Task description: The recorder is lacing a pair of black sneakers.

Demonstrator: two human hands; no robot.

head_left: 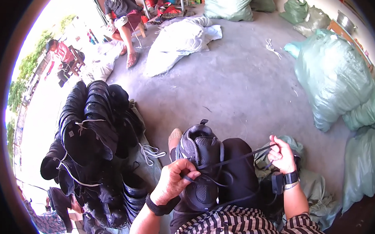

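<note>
A dark grey and black sneaker (208, 150) rests on my lap, its collar pointing away from me. A black shoelace (239, 157) runs from its eyelets out to the right, stretched nearly straight. My right hand (282, 156) is closed on this lace, well off to the right of the sneaker. My left hand (175, 179) is closed at the sneaker's left side, pinching lace between thumb and fingers. A loose loop of lace curves over the front of the sneaker. What lies under my left fingers is partly hidden.
On the left stand stacked black shoe uppers (87, 134), some bundled with white cord (151, 153). Large green sacks (335, 81) line the right side. A white sack (177, 42) lies on the floor ahead. Two seated people (121, 11) are at the upper left.
</note>
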